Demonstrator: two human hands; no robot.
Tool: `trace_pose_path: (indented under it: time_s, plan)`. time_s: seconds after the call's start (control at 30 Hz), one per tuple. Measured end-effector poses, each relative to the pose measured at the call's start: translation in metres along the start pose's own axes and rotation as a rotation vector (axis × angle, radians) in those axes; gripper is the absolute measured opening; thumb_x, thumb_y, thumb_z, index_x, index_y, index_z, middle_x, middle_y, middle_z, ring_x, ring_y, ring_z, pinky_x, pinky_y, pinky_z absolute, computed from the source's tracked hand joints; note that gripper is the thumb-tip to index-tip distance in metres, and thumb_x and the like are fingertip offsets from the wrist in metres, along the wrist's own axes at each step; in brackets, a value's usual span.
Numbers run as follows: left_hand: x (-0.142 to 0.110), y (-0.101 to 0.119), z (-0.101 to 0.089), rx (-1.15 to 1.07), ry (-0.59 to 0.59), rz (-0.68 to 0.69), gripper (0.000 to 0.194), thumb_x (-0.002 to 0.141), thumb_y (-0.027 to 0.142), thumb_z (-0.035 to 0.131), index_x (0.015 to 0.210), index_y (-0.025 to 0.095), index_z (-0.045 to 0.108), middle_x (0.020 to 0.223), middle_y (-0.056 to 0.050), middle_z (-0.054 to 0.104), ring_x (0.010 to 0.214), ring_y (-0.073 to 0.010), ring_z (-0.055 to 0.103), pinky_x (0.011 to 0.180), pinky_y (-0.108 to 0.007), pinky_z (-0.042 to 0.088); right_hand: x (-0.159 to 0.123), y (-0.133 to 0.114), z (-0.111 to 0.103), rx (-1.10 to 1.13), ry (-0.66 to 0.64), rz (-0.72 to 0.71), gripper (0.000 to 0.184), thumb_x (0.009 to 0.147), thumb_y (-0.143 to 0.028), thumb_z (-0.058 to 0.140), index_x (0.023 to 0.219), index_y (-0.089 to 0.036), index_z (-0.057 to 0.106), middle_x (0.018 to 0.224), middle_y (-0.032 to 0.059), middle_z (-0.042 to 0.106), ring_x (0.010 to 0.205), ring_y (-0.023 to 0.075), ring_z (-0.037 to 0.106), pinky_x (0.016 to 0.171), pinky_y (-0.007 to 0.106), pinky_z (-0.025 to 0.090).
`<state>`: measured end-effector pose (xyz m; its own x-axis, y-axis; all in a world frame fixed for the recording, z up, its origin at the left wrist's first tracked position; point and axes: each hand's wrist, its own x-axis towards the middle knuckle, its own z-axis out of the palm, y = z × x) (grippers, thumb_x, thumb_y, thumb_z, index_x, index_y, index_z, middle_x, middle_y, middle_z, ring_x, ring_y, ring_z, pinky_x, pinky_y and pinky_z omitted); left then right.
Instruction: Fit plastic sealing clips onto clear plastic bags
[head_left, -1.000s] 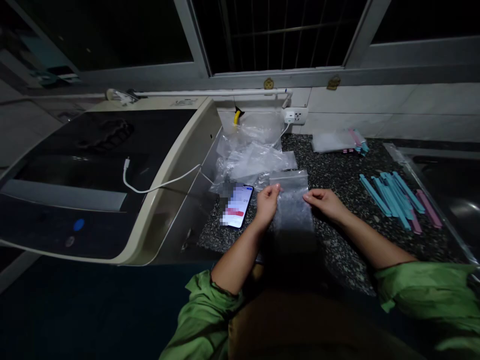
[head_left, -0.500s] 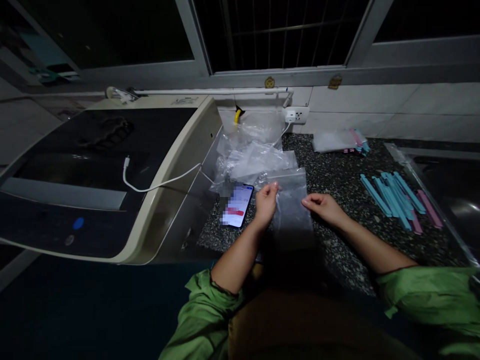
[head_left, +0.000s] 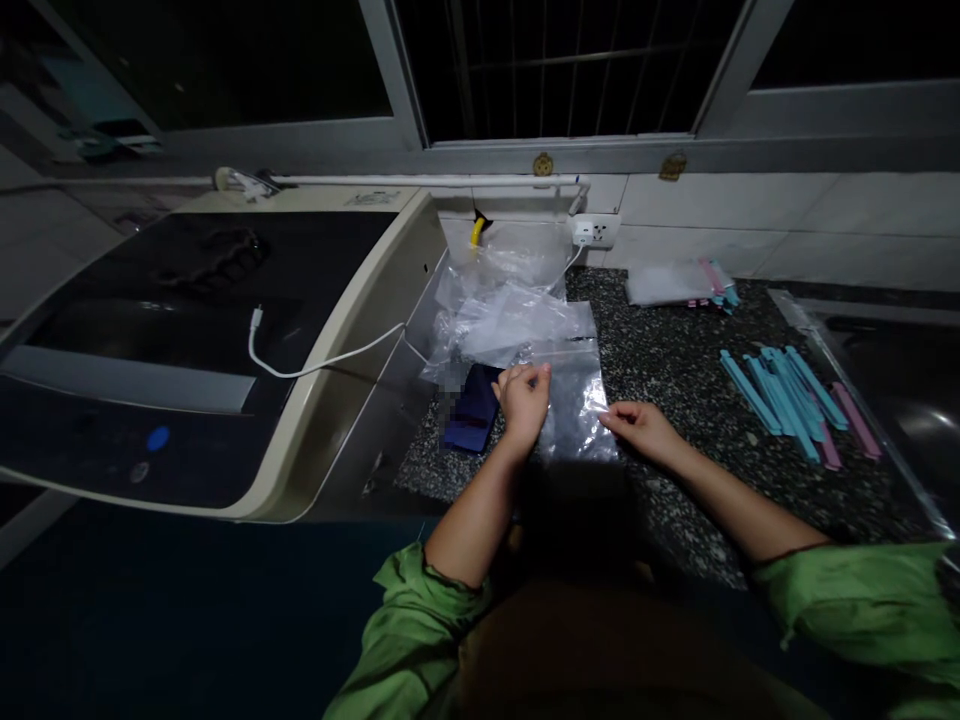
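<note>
A clear zip-lock bag [head_left: 576, 400] is held between my two hands over the front of the counter, its zip strip toward the wall. My left hand [head_left: 523, 403] pinches its left side near the top. On the right edge, lower down, the thumb and fingers of my right hand [head_left: 637, 428] are closed. The bag looks flat, and light glints off its right part. Just left of my left hand lies a phone [head_left: 474, 412] with a dark screen. Behind the bag is a loose heap of clear plastic bags [head_left: 510, 315].
Blue sealing clips [head_left: 787, 390] and pink ones [head_left: 856, 420] lie at right, beside a sink [head_left: 915, 400]. A filled bag [head_left: 671, 282] rests by the wall. A washing machine [head_left: 300, 430] with a white cable [head_left: 330, 365] stands left. A charger [head_left: 583, 234] is plugged in.
The bag has shifted slightly left and its surface now catches light. My left hand has moved a little left, toward the phone. The phone's screen has gone from bright to dark.
</note>
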<state>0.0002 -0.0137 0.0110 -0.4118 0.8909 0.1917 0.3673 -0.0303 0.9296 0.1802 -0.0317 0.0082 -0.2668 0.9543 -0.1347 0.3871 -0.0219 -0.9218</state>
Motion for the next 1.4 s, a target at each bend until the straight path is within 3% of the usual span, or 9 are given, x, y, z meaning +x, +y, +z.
trace_pose_path:
  time_s: [0.17,0.4,0.57,0.73,1.0,1.13,1.27,1.4]
  plan:
    - [0.001,-0.002,0.002,-0.046,0.035,0.051,0.02,0.075,0.031,0.061,0.058,0.02,0.064,0.081,-0.006,0.063,0.095,-0.0227,0.05,0.099,-0.043,0.027,0.0,0.0,-0.003,-0.008,0.005,0.013,0.052,0.056,-0.069,0.059,0.056,-0.018,0.054,0.049,-0.0023,0.047,0.048,0.0095,0.039,0.049,0.024,0.03]
    - [0.005,-0.002,0.001,-0.172,-0.001,0.08,0.026,0.078,0.031,0.056,0.054,0.019,0.059,0.063,-0.001,0.055,0.077,-0.017,0.051,0.084,-0.031,0.037,-0.008,-0.002,-0.007,-0.011,0.012,0.002,0.051,0.055,-0.067,0.062,0.059,-0.017,0.06,0.052,-0.0012,0.051,0.05,0.0098,0.041,0.05,0.025,0.031]
    - [0.007,-0.005,0.0,-0.278,0.031,-0.001,0.028,0.079,0.035,0.053,0.059,0.017,0.058,0.061,0.001,0.053,0.07,-0.0137,0.05,0.072,-0.025,0.039,-0.02,0.004,-0.006,-0.074,-0.118,0.037,0.049,0.06,-0.065,0.06,0.052,-0.017,0.056,0.046,-0.003,0.045,0.047,0.0083,0.036,0.047,0.024,0.025]
    - [0.007,-0.006,0.001,-0.334,0.046,-0.032,0.032,0.079,0.04,0.052,0.057,0.017,0.053,0.057,0.004,0.048,0.064,-0.0111,0.045,0.066,-0.023,0.037,-0.025,0.007,-0.006,-0.108,-0.2,0.03,0.045,0.062,-0.061,0.06,0.051,-0.017,0.058,0.047,-0.0032,0.047,0.049,0.0087,0.038,0.049,0.024,0.028]
    - [0.008,-0.007,0.003,-0.383,0.064,-0.081,0.034,0.076,0.047,0.052,0.064,0.016,0.058,0.063,0.0,0.057,0.069,-0.0137,0.05,0.069,-0.025,0.04,-0.023,0.004,-0.012,-0.108,-0.298,0.043,0.046,0.06,-0.061,0.062,0.053,-0.016,0.058,0.05,-0.0026,0.054,0.05,0.0093,0.042,0.05,0.023,0.031]
    - [0.008,-0.009,0.005,-0.431,0.006,-0.115,0.036,0.075,0.05,0.052,0.068,0.016,0.06,0.065,0.0,0.059,0.07,-0.0141,0.053,0.071,-0.025,0.041,-0.024,0.004,-0.015,-0.146,-0.31,0.024,0.049,0.061,-0.065,0.059,0.054,-0.016,0.059,0.049,-0.0034,0.052,0.05,0.009,0.041,0.051,0.023,0.031]
    - [0.007,-0.007,0.007,-0.489,-0.064,-0.177,0.035,0.075,0.051,0.054,0.07,0.016,0.06,0.065,-0.001,0.059,0.069,-0.0143,0.054,0.07,-0.026,0.042,-0.026,0.005,-0.03,-0.169,-0.209,0.02,0.052,0.063,-0.068,0.056,0.052,-0.017,0.057,0.049,-0.0019,0.051,0.049,0.0099,0.042,0.05,0.024,0.03]
    - [0.004,-0.005,0.008,-0.529,-0.138,-0.192,0.035,0.071,0.05,0.058,0.068,0.016,0.059,0.062,0.001,0.057,0.065,-0.013,0.052,0.067,-0.026,0.041,-0.028,0.016,-0.058,-0.208,0.112,0.017,0.048,0.063,-0.066,0.057,0.06,-0.018,0.061,0.058,0.0034,0.059,0.055,0.0147,0.048,0.055,0.028,0.035]
